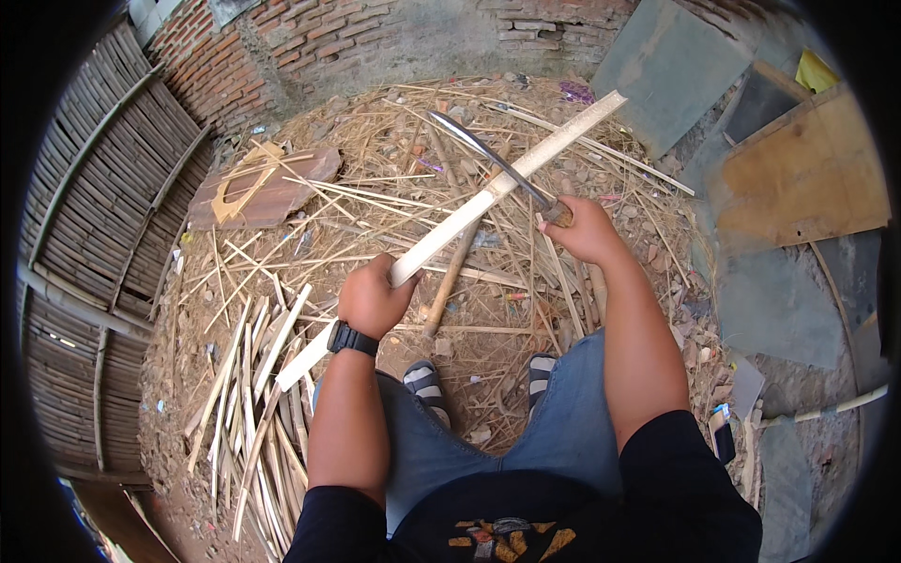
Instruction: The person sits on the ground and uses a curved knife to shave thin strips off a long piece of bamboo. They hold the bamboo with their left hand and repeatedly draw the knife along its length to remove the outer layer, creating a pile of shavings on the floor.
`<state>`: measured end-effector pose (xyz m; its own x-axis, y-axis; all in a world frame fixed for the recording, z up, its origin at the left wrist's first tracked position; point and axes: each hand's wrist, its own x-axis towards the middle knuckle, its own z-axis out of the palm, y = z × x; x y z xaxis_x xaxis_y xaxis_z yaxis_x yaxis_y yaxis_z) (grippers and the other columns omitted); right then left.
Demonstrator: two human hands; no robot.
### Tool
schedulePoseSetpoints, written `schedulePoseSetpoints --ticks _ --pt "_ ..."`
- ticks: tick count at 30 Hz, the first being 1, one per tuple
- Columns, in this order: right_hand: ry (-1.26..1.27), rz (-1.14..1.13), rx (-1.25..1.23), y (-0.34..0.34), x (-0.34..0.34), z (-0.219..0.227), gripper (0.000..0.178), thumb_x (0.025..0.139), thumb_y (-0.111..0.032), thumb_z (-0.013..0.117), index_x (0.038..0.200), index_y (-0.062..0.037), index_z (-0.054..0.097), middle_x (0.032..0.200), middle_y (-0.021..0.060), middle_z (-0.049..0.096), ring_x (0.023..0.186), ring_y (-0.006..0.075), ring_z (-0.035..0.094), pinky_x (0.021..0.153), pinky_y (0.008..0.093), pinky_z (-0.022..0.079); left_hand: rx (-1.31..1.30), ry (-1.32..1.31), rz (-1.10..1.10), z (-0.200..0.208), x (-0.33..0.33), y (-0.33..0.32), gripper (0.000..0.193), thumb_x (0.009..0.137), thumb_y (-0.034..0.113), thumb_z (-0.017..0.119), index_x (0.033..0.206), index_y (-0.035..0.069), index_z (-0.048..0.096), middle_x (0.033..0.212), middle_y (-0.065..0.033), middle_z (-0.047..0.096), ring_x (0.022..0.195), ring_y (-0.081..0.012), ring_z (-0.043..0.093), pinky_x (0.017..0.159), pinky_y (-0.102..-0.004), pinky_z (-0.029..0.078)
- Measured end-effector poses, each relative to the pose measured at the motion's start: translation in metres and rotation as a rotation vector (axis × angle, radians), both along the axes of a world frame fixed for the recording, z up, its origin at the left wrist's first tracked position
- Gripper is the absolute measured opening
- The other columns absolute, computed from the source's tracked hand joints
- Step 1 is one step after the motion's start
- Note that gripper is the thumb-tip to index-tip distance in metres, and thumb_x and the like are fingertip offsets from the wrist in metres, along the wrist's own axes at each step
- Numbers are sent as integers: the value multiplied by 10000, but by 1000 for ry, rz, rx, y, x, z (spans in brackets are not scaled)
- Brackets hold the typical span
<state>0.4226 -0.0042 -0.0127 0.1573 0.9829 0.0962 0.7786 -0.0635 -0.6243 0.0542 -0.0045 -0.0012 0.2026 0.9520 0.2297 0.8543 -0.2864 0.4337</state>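
Observation:
A long pale bamboo strip (457, 228) slants from beside my left thigh up to the far right. My left hand (374, 296) is closed around its lower part, and a dark watch sits on that wrist. My right hand (587, 231) grips the wooden handle of a machete (490, 155). The machete's long blade points up and to the left, crossing the strip above its middle. It looks to be against the strip there, though its exact contact cannot be made out.
Split bamboo strips (246, 413) lie heaped at my left. Thin slivers and shavings cover the ground ahead, with a round stick (450, 277) before my feet. A bamboo wall (94, 216) stands left, a brick wall (310, 47) behind, and grey sheets (671, 75) lean at right.

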Motion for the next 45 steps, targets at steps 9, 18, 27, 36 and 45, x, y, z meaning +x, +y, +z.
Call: schedulePoseSetpoints --ticks 9,18,27,36,45 --pt "-52 23 -12 -15 -29 19 544 850 -362 819 1279 -48 701 1152 238 739 1118 397 701 1007 462 528 15 32 -13 0 0 0 393 854 420 829 923 49 722 760 -185 714 733 -388 712 676 -478 553" --pt "76 -209 66 -4 11 -2 488 857 -370 817 1199 -35 724 1111 245 744 1050 394 722 933 463 552 7 105 -28 5 3 -2 379 857 416 820 900 56 712 755 -174 718 733 -383 714 687 -485 565" --pt "-31 84 26 -17 -23 21 600 856 -394 816 1308 -20 689 1137 265 738 1074 396 719 963 467 543 21 33 -32 3 0 -5 368 852 406 822 883 62 693 744 -171 718 737 -385 720 681 -493 574" --pt "62 -109 -10 -8 0 5 638 859 -392 822 1331 9 667 1187 262 731 1175 388 692 1017 450 530 38 74 -59 2 3 -1 368 848 410 822 888 66 699 744 -169 721 741 -383 724 687 -492 577" --pt "-26 14 -56 -6 -6 7 646 848 -393 834 1362 -40 666 1203 235 734 1165 390 697 1009 452 538 -6 68 -37 2 1 -3 360 849 408 819 880 71 695 734 -159 716 737 -381 721 689 -492 574"
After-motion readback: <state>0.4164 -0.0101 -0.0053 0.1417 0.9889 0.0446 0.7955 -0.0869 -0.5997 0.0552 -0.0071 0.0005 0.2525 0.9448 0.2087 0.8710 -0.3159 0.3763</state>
